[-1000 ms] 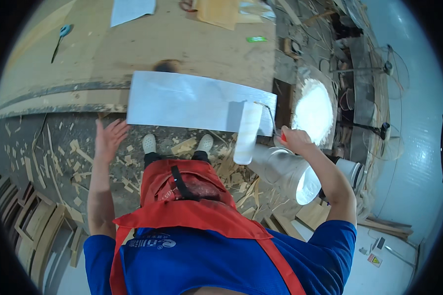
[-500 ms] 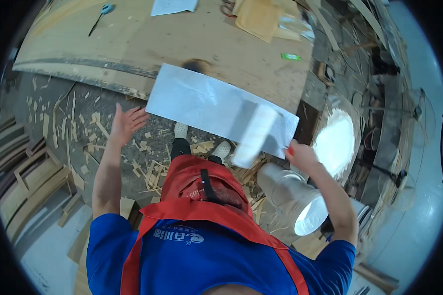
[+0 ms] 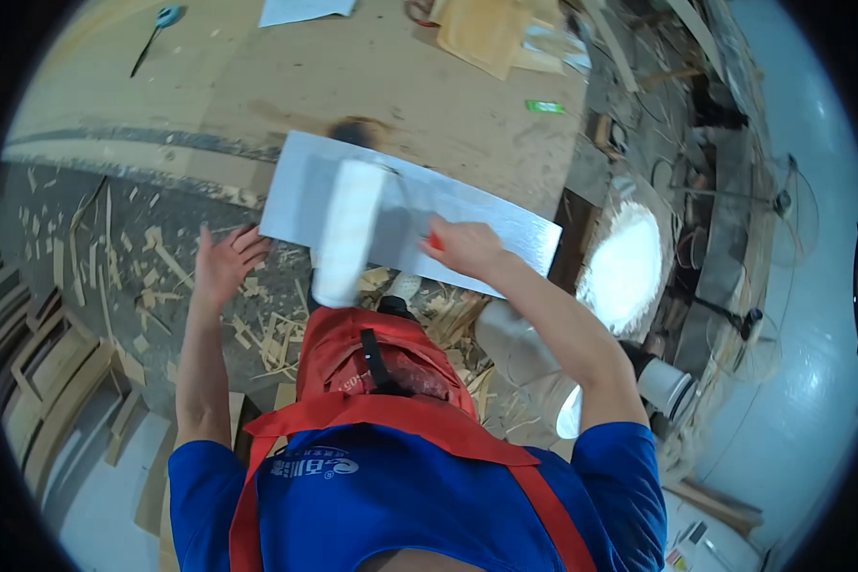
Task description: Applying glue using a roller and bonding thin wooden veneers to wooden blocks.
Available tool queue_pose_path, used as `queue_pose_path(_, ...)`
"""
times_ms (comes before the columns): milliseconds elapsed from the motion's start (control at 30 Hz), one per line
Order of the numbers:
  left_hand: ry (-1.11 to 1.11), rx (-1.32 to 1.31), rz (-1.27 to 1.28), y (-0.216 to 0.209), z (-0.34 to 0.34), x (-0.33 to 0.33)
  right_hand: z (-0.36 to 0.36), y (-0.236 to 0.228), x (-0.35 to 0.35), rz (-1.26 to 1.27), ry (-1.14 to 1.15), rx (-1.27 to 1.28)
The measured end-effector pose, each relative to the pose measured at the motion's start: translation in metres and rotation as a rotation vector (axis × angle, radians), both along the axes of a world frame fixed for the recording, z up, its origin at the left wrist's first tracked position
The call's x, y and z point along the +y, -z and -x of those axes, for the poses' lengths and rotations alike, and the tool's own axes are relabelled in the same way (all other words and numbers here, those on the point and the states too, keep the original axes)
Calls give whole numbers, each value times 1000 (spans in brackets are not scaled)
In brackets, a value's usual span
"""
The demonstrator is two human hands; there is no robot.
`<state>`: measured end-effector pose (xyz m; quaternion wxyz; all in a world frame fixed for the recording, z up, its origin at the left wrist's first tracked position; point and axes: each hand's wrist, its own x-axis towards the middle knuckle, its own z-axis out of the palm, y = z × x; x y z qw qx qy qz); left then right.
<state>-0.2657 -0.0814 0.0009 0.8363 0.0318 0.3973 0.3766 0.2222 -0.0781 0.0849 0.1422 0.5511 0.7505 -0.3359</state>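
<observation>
My right hand [image 3: 467, 250] is closed round the red handle of a paint roller [image 3: 350, 229]. Its wide white sleeve, slightly smeared by motion, lies across the left half of a glossy white board [image 3: 520, 243] and juts past the near edge. The long board slants over the front edge of the wooden table [image 3: 458, 119], partly overhanging it. Just off the board's left end, my left hand [image 3: 227, 265] is open, fingers spread and palm turned up, holding nothing. Whether its fingertips touch the board's corner I cannot tell.
White buckets [image 3: 515, 338] stand on the floor at right, near a container of white material [image 3: 624, 267]. Wood scraps [image 3: 272, 329] litter the floor. Curved wooden pieces [image 3: 76, 400] are stacked at left. A teal-handled tool [image 3: 169, 16] and tan sheets [image 3: 486, 33] lie on the table.
My right hand has swept the roller leftward along the board, from its right part to its left half. The left hand stays open by the left end. The whole view has shifted slightly.
</observation>
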Motion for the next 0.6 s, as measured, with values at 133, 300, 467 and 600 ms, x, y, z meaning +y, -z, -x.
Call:
queue_pose_path(133, 33, 190, -62, -9, -11, 10, -181, -25, -91, -16, 116, -192)
queue_pose_path(300, 39, 346, -61, -21, -10, 6, -288, -91, -168, 103, 316, -422)
queue_pose_path(467, 45, 359, -85, -20, -14, 6, -259, -87, -149, 78, 359, -330)
queue_pose_path(600, 80, 349, -129, -13, -12, 2, -128, -47, -36, -3, 207, -162)
